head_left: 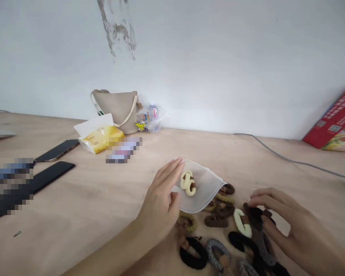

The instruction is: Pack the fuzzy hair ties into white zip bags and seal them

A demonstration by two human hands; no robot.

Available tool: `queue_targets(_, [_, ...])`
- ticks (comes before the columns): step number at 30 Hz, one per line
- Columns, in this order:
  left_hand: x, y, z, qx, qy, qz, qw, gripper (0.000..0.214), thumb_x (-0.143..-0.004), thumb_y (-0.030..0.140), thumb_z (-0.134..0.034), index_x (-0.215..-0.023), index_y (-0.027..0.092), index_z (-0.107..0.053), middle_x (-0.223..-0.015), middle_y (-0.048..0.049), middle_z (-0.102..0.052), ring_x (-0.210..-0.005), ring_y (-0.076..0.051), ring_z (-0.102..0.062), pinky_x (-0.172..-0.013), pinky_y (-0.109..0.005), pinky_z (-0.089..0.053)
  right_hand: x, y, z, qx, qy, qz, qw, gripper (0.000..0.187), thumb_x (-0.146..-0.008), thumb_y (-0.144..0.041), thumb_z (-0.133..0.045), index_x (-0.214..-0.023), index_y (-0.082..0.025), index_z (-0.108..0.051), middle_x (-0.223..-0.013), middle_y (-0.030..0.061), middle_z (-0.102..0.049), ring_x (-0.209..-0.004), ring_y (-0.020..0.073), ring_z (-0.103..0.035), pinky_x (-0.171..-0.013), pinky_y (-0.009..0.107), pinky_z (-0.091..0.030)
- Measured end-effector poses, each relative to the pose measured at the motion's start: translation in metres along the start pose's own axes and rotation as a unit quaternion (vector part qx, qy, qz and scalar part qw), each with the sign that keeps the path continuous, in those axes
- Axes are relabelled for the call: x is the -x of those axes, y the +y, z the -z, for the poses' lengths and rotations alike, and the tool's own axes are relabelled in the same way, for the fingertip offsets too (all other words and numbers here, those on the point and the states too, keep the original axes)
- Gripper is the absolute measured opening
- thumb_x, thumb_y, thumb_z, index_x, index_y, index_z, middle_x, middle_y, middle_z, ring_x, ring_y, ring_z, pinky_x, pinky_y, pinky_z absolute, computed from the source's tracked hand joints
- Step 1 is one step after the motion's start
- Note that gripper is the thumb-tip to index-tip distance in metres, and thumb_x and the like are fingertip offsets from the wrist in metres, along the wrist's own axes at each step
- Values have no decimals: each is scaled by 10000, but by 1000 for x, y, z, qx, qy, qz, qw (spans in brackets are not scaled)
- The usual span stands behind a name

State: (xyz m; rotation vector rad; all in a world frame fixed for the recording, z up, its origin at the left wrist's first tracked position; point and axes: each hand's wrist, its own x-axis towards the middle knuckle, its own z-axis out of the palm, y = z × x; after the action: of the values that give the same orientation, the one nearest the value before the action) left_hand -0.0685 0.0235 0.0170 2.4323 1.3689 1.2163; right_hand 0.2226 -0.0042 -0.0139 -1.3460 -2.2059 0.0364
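Pointing rightward, a mesh pouch (207, 188) lies pinched in the left hand (159, 199).

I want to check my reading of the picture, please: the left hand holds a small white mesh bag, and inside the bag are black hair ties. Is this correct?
Not correct: the hair ties inside the white mesh bag are cream with brown, not black, as the head view shows. The left hand does hold the bag.

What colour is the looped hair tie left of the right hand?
The hair tie is pale cream with brown, clearest in the head view.
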Motion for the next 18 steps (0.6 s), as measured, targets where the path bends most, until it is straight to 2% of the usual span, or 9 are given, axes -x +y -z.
queue_targets(2, [0, 0, 0, 1, 1, -1, 1000, 638, -735, 4, -360, -1346, 168, -448, -1389, -64, -478, -1304, -196, -398, -1080, -393, -373, -2, -11, 0, 18, -33, 20, 999, 193, -806, -178, -460, -884, -267, -613, -847, 22, -656, -772, 192, -637, -637, 297, -515])
queue_targets(5, [-1, 1, -1, 0, 1, 1, 1000, 634, -734, 3, -356, -1340, 162, -454, -1388, -69, -478, -1301, -197, -401, -1075, -396, -379, -9, -29, -8, 97, -36, 5, 995, 86, -788, -260, -531, -791, -265, -618, -628, -9, -608, -581, 201, -596, -537, 323, -459])
queue_targets(8, [-1, 1, 0, 0, 0, 2, 1000, 627, -741, 8, -358, -1342, 162, -451, -1390, -71, -476, -1301, -202, -401, -1074, -410, -379, -15, -34, -18, 141, -47, -3, 989, 110, -704, -217, -585, -793, -270, -623, -579, -33, -590, -529, 198, -574, -520, 317, -412])
queue_targets(12, [0, 1, 0, 4, 0, 4, 1000, 636, -740, 8, -356, -1343, 186, -451, -1389, -54, -478, -1302, -193, -402, -1074, -407, -379, -13, -24, -21, 127, -67, -32, 989, 135, -660, -137, -529, -681, -263, -575, -577, -44, -585, -534, 174, -568, -520, 289, -395])
queue_targets(14, [0, 2, 0, 10, -3, 8, 1000, 643, -735, 10, -361, -1345, 194, -450, -1391, -49, -476, -1303, -195, -401, -1078, -409, -373, -13, -23, -15, 88, -38, -19, 995, 152, -677, -140, -521, -730, -266, -588, -598, -43, -587, -538, 161, -561, -529, 280, -407])
queue_targets(18, [-1, 3, 1, 23, -16, 21, 999, 647, -727, 17, -366, -1347, 181, -449, -1398, -48, -468, -1309, -192, -395, -1086, -391, -363, -26, -39, 5, 11, 60, 71, 996, 129, -750, -163, -535, -808, -263, -593, -619, -33, -569, -549, 138, -556, -528, 248, -419])
